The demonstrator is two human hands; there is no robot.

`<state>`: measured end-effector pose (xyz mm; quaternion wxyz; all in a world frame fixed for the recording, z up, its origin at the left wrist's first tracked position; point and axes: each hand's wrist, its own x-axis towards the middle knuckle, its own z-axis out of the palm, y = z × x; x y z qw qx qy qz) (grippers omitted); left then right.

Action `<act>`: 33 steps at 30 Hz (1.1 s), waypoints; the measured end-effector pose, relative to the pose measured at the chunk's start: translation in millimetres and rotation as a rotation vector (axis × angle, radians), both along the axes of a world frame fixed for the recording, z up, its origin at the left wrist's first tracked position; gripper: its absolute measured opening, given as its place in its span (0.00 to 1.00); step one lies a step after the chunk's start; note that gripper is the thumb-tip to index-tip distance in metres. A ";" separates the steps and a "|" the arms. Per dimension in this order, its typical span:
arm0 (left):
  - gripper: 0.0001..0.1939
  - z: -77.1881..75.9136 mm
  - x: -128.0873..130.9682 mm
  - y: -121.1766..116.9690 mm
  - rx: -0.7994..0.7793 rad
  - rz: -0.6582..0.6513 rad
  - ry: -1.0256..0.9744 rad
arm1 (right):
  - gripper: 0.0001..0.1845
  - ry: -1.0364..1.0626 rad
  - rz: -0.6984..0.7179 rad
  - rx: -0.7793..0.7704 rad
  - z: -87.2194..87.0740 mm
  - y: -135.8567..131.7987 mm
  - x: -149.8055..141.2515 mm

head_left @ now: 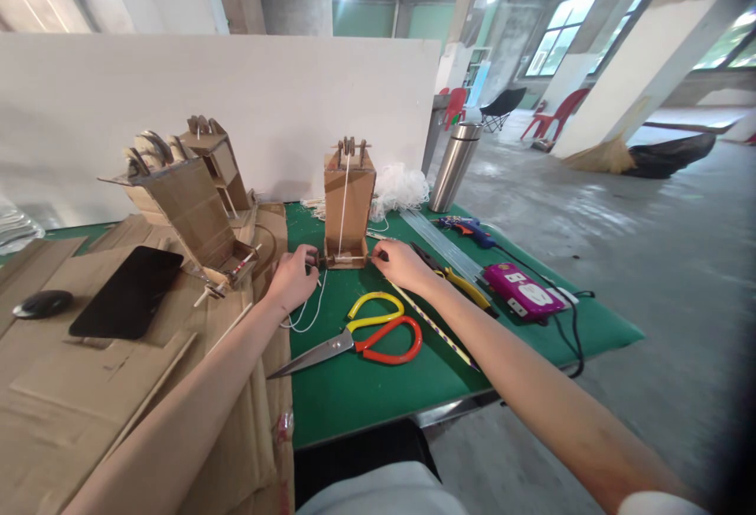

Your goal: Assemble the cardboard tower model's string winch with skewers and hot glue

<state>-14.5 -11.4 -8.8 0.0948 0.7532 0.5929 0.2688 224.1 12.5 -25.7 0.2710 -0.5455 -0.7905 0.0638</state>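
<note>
An upright cardboard model (350,212) stands on the green table, with small wheels on a stick at its top and a white string running down its front to a low crossbar. At its lower left side, my left hand (297,272) is closed with curled fingers at a small dark round piece (320,261) by the crossbar's end. White string (307,318) hangs in a loop beneath that hand. On the lower right side, the fingers of my right hand (402,265) are pinched together against the model's base; what they grip is hidden.
Scissors (354,342), a dotted pencil (437,322) and pliers (466,287) lie in front. Rightward are glue sticks (442,247), a glue gun (469,230), a purple power strip (523,292) and a steel flask (454,168). A larger cardboard model (192,212), phone (127,292) and mouse (43,304) sit left.
</note>
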 end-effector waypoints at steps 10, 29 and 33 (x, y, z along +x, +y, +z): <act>0.19 -3.0 -1.3 1.4 -0.019 0.023 0.049 | 0.05 -0.014 -0.006 0.002 -1.8 1.6 0.9; 0.16 -0.3 0.0 1.5 -0.044 0.036 0.059 | 0.06 -0.021 0.001 -0.008 0.1 0.5 0.9; 0.16 -2.0 0.3 3.5 -0.021 0.035 0.068 | 0.05 0.005 0.009 -0.004 -1.1 1.2 1.0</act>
